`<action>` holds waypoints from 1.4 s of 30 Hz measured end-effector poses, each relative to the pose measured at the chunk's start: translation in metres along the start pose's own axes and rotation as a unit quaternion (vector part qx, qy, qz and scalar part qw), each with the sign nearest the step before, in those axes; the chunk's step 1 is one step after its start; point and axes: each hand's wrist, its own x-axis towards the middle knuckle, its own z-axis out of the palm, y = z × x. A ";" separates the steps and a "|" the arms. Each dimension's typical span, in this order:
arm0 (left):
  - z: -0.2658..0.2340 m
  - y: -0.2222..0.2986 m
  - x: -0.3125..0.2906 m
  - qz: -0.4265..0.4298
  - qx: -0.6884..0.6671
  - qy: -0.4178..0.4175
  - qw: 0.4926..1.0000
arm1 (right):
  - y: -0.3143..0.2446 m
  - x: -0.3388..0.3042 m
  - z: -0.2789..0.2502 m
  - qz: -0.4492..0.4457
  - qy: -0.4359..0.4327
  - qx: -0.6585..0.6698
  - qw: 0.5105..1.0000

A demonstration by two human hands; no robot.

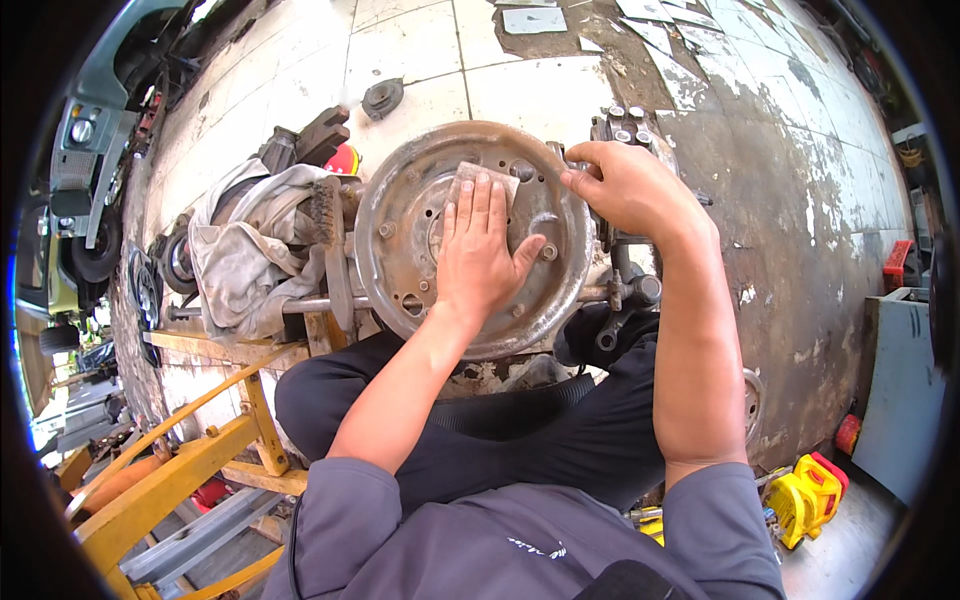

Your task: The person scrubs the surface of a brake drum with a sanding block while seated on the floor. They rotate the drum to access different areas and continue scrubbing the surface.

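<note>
A round, rust-brown metal brake backing plate with a raised rim and several holes faces up in front of me. My left hand lies flat on it, fingers stretched out and thumb spread, pressing a worn, brownish piece of sandpaper against the surface. At the plate's upper right rim is my right hand, its thumb and forefinger closed about the edge; its other fingers are mostly hidden. Left of the plate, a wire brush stands bristles up beside a crumpled grey rag.
A metal axle bar runs out to the left, over a yellow frame. Greasy metal parts sit right of the plate. Beyond lies a small round dark part on the tiles. A yellow case stands lower right, near a grey cabinet.
</note>
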 end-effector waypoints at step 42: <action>-0.002 0.025 -0.008 -0.025 -0.055 -0.017 0.998 | 0.005 0.009 0.002 0.004 0.101 0.013 0.995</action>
